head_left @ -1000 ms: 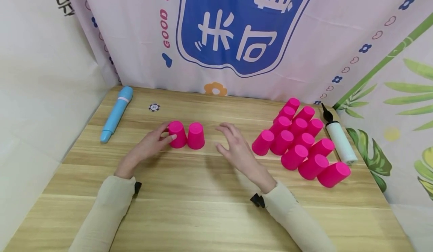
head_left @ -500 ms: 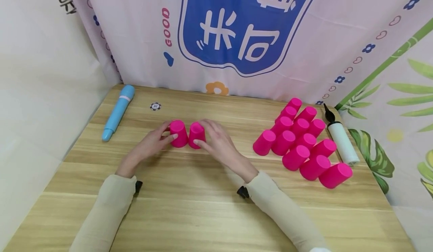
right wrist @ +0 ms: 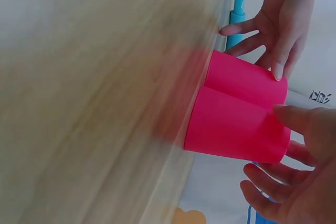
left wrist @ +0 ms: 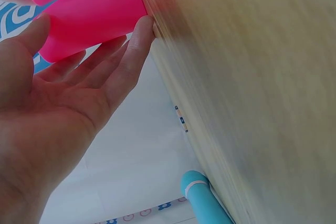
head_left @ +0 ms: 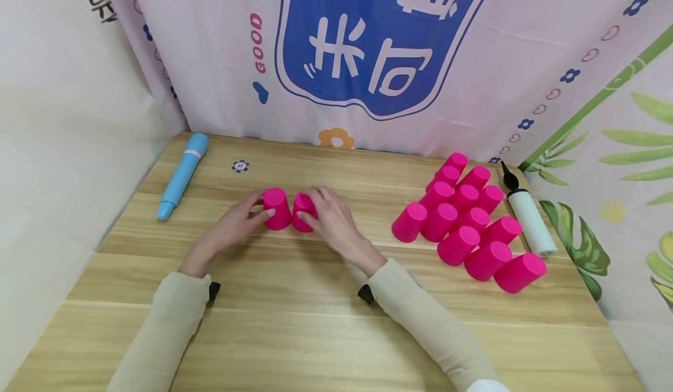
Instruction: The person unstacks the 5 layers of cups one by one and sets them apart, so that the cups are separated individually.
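Two pink cups stand upside down side by side on the wooden table. My left hand (head_left: 235, 226) holds the left pink cup (head_left: 276, 206), thumb on its near side and fingers behind; in the left wrist view the fingers reach around that cup (left wrist: 100, 19). The right pink cup (head_left: 298, 212) is pinched between thumb and fingers of my right hand (head_left: 338, 224). Seen from the right wrist, this right cup (right wrist: 236, 124) stands against the left cup (right wrist: 247, 80), its mouth on the tabletop.
Several more pink cups (head_left: 454, 202) stand upside down in a cluster on the right. Beyond them lies a white hand pump (head_left: 531, 222) with a black nozzle. A blue microphone-shaped thing (head_left: 182, 176) lies at the left; a round chip (head_left: 240, 166) lies near the back.
The right hand has moved left from the gap beside the cups and taken hold of the right cup, which has shifted slightly left. My left hand has stayed on its cup.
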Demonstrator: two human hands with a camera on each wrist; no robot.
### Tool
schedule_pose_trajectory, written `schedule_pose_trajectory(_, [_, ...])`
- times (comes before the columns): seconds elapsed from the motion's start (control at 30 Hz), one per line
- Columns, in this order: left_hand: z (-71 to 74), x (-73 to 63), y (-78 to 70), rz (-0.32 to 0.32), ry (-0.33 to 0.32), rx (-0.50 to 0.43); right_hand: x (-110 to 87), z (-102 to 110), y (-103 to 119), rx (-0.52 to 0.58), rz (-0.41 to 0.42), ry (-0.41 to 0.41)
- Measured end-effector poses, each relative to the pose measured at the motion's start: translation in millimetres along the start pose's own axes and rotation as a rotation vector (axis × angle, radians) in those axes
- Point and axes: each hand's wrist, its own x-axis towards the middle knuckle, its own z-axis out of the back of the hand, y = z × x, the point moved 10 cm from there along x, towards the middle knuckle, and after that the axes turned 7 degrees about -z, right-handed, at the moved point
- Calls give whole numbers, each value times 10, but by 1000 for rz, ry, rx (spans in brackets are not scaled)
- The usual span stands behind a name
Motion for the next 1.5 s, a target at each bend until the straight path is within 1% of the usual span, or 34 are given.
schedule_pose_trajectory(0.33, [-7,-5,-8,7,5,-4,7,-39,-21,32,-12,-4])
schedule_pose_trajectory(0.43, [-15,-7,4,16,8,-6,-8,-33,-64,49,-50,5])
schedule_pose_trajectory(0.5, [-24,-7,20,27,10,-8,-37,18,-104,69,-87,10])
schedule_pose_trajectory(0.6, [-31,-7,20,33,10,-17,-123,210,-172,108,-133,-12])
schedule_pose_trajectory(0.7, [-24,-12,-5,28,8,-24,-265,488,-253,134,-141,-64])
schedule_pose_trajectory(0.8, [-15,-15,-21,24,10,-24,-460,790,-383,125,-146,-141])
schedule_pose_trajectory(0.9, [-8,-15,-16,25,13,-15,-671,1080,-524,94,-161,-210])
schedule_pose_trajectory(0.97, [0,-11,-10,24,12,-8,-796,1263,-612,73,-178,-239])
schedule_pose_trajectory(1.03, [7,-6,-3,25,11,-3,-904,1429,-694,57,-203,-251])
schedule_pose_trajectory(1.13, [8,2,4,29,11,-6,-1038,1642,-811,38,-256,-248])
schedule_pose_trajectory(1.27, [-11,10,24,36,21,-26,-1199,1813,-928,38,-332,-203])
schedule_pose_trajectory(1.37, [-15,9,28,33,20,-28,-1292,1858,-979,35,-369,-164])
schedule_pose_trajectory(1.5, [-3,3,17,23,13,-16,-1369,1838,-1038,1,-384,-137])
